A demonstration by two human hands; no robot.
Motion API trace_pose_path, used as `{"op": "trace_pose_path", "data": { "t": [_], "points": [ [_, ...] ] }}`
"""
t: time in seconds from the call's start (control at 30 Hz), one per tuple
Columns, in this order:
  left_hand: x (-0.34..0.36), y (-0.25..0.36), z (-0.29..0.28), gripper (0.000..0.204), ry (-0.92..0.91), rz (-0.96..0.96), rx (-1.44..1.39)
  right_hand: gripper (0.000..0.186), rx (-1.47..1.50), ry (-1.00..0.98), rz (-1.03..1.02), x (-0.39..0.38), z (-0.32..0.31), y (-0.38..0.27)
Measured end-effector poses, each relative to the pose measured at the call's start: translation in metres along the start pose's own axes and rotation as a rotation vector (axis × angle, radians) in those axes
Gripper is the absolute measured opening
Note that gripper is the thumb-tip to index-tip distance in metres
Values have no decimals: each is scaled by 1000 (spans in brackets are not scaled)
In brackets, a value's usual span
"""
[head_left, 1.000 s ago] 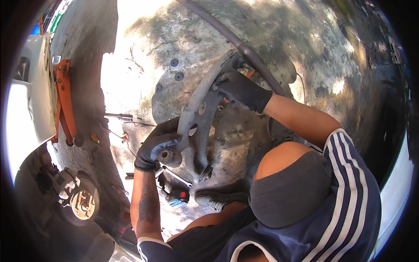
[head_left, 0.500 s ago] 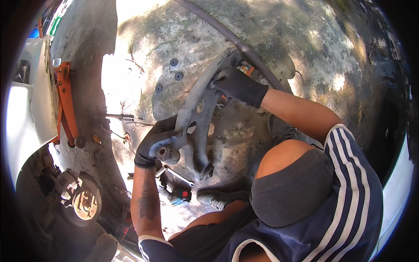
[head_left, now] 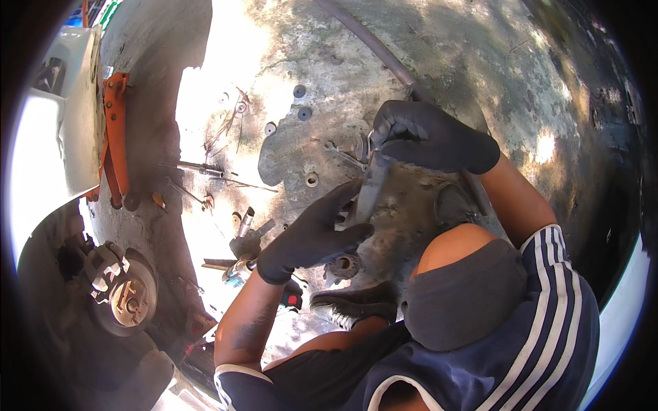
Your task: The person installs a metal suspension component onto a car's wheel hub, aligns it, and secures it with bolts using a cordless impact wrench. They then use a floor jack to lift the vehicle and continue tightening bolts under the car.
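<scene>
A curved grey metal car suspension arm (head_left: 371, 190) stands nearly edge-on between my hands, over the concrete floor. My right hand (head_left: 435, 140), in a black glove, is closed round its upper part. My left hand (head_left: 312, 236), also gloved in black, is at its lower part; its fingers and thumb are stretched apart, one on each side of the metal. A round bushing end (head_left: 344, 265) shows below the left hand, near my dark shoe (head_left: 353, 305). Much of the arm is hidden by the gloves. Just left of the right hand lies an open-end wrench (head_left: 349, 157).
At the left, an orange jack (head_left: 116, 137) stands beside a pale car body (head_left: 58, 151). A brake disc (head_left: 131, 301) is at the lower left. Dark round washers (head_left: 304, 114), a socket bar (head_left: 199, 168) and a power tool (head_left: 291, 296) lie about. A long metal pipe (head_left: 370, 41) runs behind my right hand.
The suspension arm has turned from broadside to nearly edge-on and shifted right. Both hands have moved right; the left hand's fingers have spread from their grip on its end. The view has shifted slightly.
</scene>
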State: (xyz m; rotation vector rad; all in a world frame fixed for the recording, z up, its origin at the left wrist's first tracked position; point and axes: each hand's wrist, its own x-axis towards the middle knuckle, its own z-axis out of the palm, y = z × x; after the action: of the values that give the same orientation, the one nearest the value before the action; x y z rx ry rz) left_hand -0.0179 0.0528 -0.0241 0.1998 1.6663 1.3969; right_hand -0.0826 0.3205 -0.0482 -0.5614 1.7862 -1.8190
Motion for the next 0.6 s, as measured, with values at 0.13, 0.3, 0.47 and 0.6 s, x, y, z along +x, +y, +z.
{"op": "trace_pose_path", "data": {
  "t": [0.13,0.3,0.47,0.6],
  "points": [
    [-4,1,19,73,84,11,134,25,-272,28,-126,9,14,-3],
    [-6,-7,41,70,182,-15,-25,28,-188,86,-17,8,20,4],
    [-2,-8,57,64,244,82,124,28,-263,114,-45,2,22,6],
    [-3,-14,61,62,205,209,119,26,-270,140,-84,-1,21,10]
  ]
}}
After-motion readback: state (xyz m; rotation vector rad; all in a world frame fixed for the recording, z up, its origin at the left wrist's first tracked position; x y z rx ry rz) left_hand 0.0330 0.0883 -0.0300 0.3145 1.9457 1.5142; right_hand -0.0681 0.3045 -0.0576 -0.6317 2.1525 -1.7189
